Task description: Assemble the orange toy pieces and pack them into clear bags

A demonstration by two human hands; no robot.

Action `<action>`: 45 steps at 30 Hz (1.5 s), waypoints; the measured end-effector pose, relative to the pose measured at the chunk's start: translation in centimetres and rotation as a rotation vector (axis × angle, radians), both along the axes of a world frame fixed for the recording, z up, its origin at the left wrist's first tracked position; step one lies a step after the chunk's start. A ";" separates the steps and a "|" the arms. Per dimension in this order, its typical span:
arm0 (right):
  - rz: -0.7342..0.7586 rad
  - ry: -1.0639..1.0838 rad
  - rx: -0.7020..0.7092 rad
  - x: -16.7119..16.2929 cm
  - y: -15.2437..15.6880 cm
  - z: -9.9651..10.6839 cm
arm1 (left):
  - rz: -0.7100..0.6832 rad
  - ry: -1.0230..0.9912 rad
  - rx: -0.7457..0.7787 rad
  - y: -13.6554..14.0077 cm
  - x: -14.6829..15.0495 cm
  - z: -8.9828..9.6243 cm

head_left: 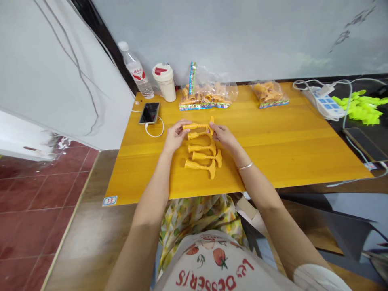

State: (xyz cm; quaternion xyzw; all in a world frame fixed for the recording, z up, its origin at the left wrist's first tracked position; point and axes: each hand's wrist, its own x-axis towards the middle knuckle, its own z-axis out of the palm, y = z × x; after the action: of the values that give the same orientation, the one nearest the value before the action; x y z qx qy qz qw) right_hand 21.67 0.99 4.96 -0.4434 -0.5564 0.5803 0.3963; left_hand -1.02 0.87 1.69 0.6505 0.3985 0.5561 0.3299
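Orange T-handled pieces (pixel 196 148), table label (pixel 109 201) "33"

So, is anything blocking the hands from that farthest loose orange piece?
Nothing visible: the left hand grips one end of that orange piece, the right hand the other. The other loose pieces lie on its near side.

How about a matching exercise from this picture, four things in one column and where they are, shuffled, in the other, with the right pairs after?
Things:
1. Topmost orange piece
2. Phone
3. Lidded cup
4. Power strip

Places:
A. Standing just right of the bottle
B. Beside the bright yellow-green pieces
C. Pinched by the left hand and right hand
D. Lying flat in front of the bottle, a white cable at its near end

Right pairs: 1-C, 2-D, 3-A, 4-B
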 end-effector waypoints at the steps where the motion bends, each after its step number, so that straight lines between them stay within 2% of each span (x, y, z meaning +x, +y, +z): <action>1: 0.013 0.031 -0.050 -0.1 0.0 -0.1 | -0.009 0.001 0.004 0.0 0.0 0.0; 3: -0.002 0.066 -0.096 -0.3 0.1 -0.3 | -0.004 0.004 -0.003 0.1 0.0 -0.1; 5: -0.074 0.071 -0.060 -0.5 0.2 -0.5 | 0.029 0.001 -0.027 0.2 0.0 -0.2; 9: -0.188 -0.066 0.231 -0.1 0.2 -0.5 | 0.056 -0.043 -0.124 0.3 -0.2 -0.4; 13: -0.102 -0.342 0.558 0.9 0.2 -0.5 | 0.038 -0.118 -0.184 0.3 -0.5 -0.4; 16: -0.085 -0.530 0.704 1.2 0.5 -0.7 | 0.032 -0.169 -0.192 0.2 -0.4 -0.2; 19: -0.180 -0.578 0.765 1.0 0.7 -0.9 | -0.001 -0.192 -0.199 0.0 0.1 0.0; 22: -0.262 -0.557 0.689 0.6 0.5 -0.6 | -0.004 -0.150 -0.146 -0.2 0.6 0.2; 25: -0.260 -0.395 0.431 0.3 0.1 0.0 | 0.008 -0.069 -0.045 -0.4 1.0 0.4; 29: -0.152 -0.106 0.012 0.0 -0.1 0.4 | -0.003 -0.013 0.001 -0.5 1.4 0.6; 31: -0.127 -0.079 -0.039 -0.1 0.0 0.2 | 0.008 -0.015 -0.013 -0.5 1.3 0.5; 33: -0.170 -0.137 0.070 0.1 0.2 0.0 | 0.017 -0.047 -0.054 -0.4 1.1 0.5; 36: -0.239 -0.317 0.428 0.8 0.5 -0.3 | 0.018 -0.120 -0.117 -0.3 0.7 0.4; 39: -0.137 -0.473 0.755 1.5 1.0 -0.6 | 0.028 -0.150 -0.119 -0.3 0.6 0.5; 41: -0.095 -0.537 0.827 1.6 1.2 -1.0 | 0.039 -0.141 -0.100 -0.4 0.6 0.6; 45: -0.150 -0.591 0.784 1.3 1.4 -1.7 | 0.067 -0.092 -0.048 -0.5 0.9 0.8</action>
State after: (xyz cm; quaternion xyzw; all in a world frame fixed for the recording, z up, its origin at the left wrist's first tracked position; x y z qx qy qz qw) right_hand 22.97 2.43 3.30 -0.4452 -0.7880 0.1468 0.3992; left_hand -0.14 0.37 2.51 0.6026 0.4178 0.5864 0.3443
